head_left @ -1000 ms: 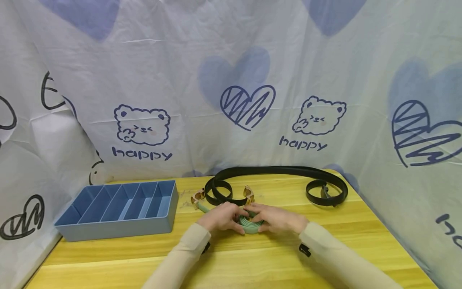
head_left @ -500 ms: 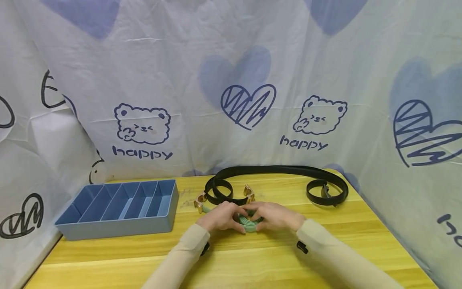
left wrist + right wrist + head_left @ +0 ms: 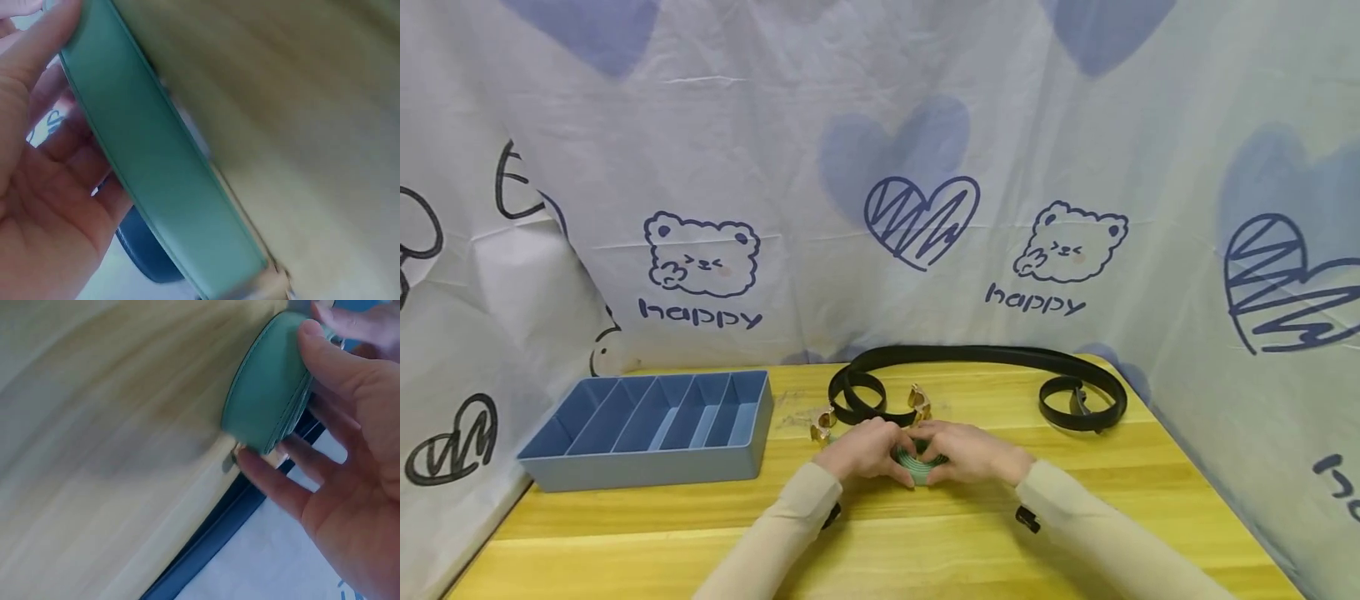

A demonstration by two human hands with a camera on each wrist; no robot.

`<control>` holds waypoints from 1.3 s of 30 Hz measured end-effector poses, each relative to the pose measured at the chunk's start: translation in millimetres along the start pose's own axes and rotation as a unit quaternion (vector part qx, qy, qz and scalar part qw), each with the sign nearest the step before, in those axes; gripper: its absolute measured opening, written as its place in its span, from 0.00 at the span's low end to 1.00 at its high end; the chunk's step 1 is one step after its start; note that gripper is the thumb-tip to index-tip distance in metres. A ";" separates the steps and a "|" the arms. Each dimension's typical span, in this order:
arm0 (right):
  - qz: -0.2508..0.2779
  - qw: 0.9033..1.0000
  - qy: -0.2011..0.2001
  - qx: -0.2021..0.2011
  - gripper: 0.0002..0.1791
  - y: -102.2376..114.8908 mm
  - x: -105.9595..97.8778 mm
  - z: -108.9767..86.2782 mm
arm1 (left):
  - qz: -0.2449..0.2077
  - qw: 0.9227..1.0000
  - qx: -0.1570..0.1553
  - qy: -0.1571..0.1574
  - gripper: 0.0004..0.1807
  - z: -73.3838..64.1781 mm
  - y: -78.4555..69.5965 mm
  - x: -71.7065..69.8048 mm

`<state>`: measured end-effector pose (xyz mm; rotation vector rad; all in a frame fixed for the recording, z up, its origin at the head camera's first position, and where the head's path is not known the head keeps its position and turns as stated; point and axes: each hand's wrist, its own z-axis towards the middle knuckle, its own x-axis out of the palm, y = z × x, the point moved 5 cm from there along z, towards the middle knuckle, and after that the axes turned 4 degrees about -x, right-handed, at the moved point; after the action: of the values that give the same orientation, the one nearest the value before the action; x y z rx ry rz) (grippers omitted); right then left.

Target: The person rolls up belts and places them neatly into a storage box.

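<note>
A mint-green belt [image 3: 921, 473] is wound into a coil on the wooden table, between both hands. My left hand [image 3: 867, 450] grips the coil's left side, its thumb along the near outer layer. From the right, my right hand [image 3: 973, 452] pinches the coil with thumb and fingers. The left wrist view shows a length of the green belt [image 3: 150, 150] running past the fingers to a gold-coloured end. In the right wrist view the rolled belt [image 3: 269, 381] sits within the curled fingers. A gold buckle [image 3: 822, 425] lies just left of the left hand.
A black belt [image 3: 970, 354] stretches along the back of the table, curled at both ends. Another gold buckle [image 3: 919, 402] stands just beyond the hands. At the left is a blue-grey box [image 3: 647, 471] with several compartments. A printed curtain [image 3: 820, 275] hangs behind.
The left gold buckle has come right and nearer the hands, and the green strap beside it has gone mostly out of sight. Both hands stay around the coil, fingers shifting slightly.
</note>
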<state>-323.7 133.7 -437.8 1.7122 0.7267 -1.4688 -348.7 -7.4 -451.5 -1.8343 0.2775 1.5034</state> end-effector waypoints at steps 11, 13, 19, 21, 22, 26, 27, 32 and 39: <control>0.004 1.000 0.014 0.016 0.14 -5.5 -2.0 -1.5 | 0.036 0.999 0.007 -0.013 0.20 -0.4 -6.6 -0.3; 0.011 1.000 0.004 0.015 0.15 -3.8 -1.3 -1.5 | 0.038 0.999 0.005 -0.012 0.21 -0.5 -7.2 0.1; -0.006 1.000 0.002 -0.002 0.15 -3.7 -2.8 -4.5 | 0.031 0.999 0.011 0.001 0.30 -0.9 -5.4 1.4; -0.017 1.000 0.005 -0.008 0.15 -4.6 -3.0 -5.3 | 0.038 0.999 0.010 -0.001 0.32 0.5 -4.9 2.0; -0.014 1.000 0.007 -0.008 0.13 -5.0 -2.7 -5.5 | 0.041 0.999 0.011 -0.005 0.32 1.2 -5.2 2.2; 0.013 1.000 0.004 0.017 0.10 -6.1 -1.5 -5.1 | 0.051 0.998 0.010 -0.022 0.31 4.4 -7.6 2.1; 0.021 1.000 0.001 0.023 0.10 -6.2 -1.1 -4.9 | 0.051 0.998 0.011 -0.025 0.30 4.9 -8.6 1.8; 0.032 0.999 -0.004 0.023 0.13 -6.0 -2.0 -2.2 | 0.045 0.999 0.007 -0.023 0.29 3.8 -8.9 0.6; -0.001 1.000 0.025 -0.005 0.13 -7.0 -4.7 -4.2 | 0.068 0.998 0.004 -0.008 0.32 -1.0 -5.3 -1.0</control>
<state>-328.0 141.3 -434.2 1.7469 0.7606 -1.4246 -345.1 -4.6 -448.4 -1.8282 0.4065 1.6049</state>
